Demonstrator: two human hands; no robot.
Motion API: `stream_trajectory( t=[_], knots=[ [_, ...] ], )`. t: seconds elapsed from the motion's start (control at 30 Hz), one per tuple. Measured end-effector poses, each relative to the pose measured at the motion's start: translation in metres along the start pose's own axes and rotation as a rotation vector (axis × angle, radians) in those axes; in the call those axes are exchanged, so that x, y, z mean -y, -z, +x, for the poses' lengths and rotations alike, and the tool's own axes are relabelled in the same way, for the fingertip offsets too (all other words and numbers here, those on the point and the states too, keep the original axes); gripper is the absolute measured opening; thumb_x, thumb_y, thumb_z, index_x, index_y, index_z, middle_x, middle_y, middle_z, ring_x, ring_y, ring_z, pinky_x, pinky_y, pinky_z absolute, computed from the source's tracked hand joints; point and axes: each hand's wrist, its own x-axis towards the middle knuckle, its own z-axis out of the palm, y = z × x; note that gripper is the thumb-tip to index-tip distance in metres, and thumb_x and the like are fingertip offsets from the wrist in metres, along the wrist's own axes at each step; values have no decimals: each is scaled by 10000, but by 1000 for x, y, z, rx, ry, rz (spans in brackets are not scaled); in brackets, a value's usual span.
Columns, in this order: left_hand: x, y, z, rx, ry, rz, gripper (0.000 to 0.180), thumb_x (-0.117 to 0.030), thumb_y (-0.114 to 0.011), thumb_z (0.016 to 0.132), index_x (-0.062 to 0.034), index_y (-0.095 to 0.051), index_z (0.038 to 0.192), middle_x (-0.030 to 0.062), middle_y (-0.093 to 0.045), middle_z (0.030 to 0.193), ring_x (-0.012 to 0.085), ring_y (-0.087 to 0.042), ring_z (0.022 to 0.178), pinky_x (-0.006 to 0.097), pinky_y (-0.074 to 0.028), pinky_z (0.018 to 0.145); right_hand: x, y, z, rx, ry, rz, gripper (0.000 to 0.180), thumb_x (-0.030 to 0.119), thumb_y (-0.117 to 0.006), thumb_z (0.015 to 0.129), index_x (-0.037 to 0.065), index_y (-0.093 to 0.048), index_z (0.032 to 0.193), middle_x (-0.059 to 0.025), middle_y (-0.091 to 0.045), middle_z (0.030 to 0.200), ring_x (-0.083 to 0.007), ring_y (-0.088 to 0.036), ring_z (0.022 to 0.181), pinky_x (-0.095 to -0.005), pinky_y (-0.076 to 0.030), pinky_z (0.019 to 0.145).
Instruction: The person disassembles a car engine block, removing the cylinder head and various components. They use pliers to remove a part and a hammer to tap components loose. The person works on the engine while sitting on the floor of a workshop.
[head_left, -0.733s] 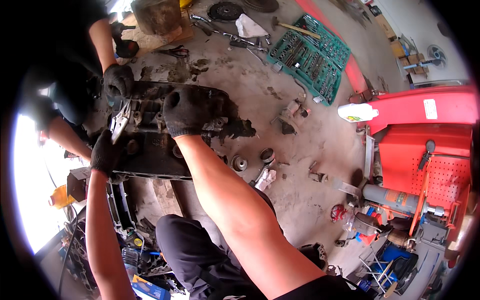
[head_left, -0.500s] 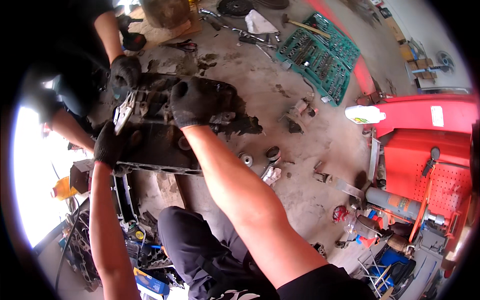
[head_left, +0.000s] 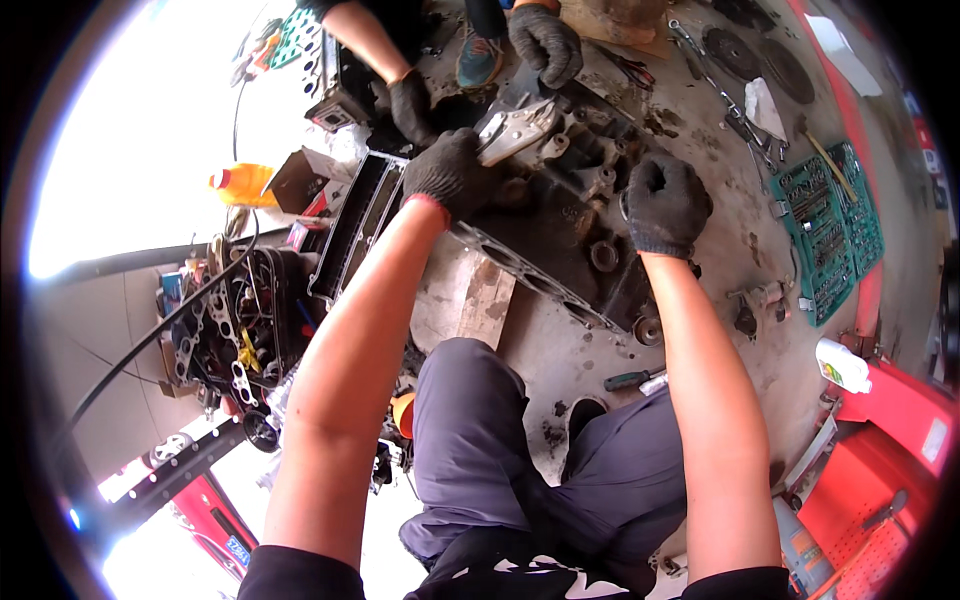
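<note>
A dark, greasy engine block [head_left: 560,215] lies at a slant on the floor ahead of me. My left hand [head_left: 450,175], in a dark knit glove with a red cuff, is closed over its left end; the fingertips are hidden. A silver metal bracket [head_left: 515,130] rises beside that hand. At the block's right side my right hand [head_left: 668,205], gloved too, is curled into a fist; what it grips, if anything, is hidden. A co-worker's gloved hand [head_left: 410,105] reaches close behind my left hand. That person's other gloved hand [head_left: 545,45] is curled above the block's far edge.
A green socket set case [head_left: 825,230] lies open at the right, with ratchets [head_left: 695,55] on the floor nearby. A screwdriver [head_left: 628,380] lies near my knee. Engine parts [head_left: 240,330] and a yellow jug [head_left: 240,185] stand at the left. A red panel [head_left: 905,405] borders the right.
The view has swung left, so the block and tools sit farther right. The co-worker's far hand has come off the bracket area. My hands remain at the block.
</note>
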Motion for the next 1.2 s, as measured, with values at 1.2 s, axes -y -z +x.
stream_trajectory(
  t=[1.2],
  knots=[
    [167, -96, -42, -270, 47, -413, 693, -473, -823, 682, -53, -643, 1203, 123, -599, 1330, 313, -643, 1129, 377, -518, 952, 148, 21, -88, 236, 543, 201, 118, 160, -633, 871, 67, -674, 933, -140, -654, 938, -353, -632, 838, -471, -494, 768]
  ],
)
